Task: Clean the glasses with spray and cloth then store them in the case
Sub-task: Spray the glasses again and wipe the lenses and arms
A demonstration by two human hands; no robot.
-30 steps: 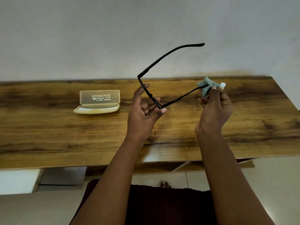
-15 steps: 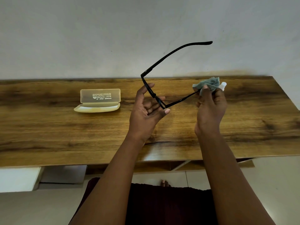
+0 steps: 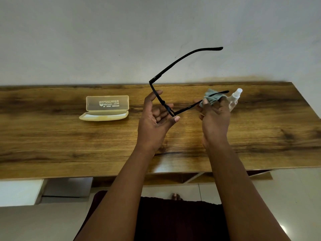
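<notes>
Glasses (image 3: pixel 157 94) edge-on in left hand (image 3: pixel 154 122), lenses indiscernible; right hand (image 3: pixel 214 119) pinching half-hidden cloth (image 3: pixel 211 98).

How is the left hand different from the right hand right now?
The left hand holds the front of the black glasses with its palm turned toward the camera, while the right hand shows its back. The left hand holds only the glasses; the right hand pinches a grey-green cloth around one temple. Both are raised above the wooden table, working on the same glasses.

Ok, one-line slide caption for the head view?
Left hand holds black glasses while right hand wipes one arm with a cloth; open case waits on the table.
</notes>
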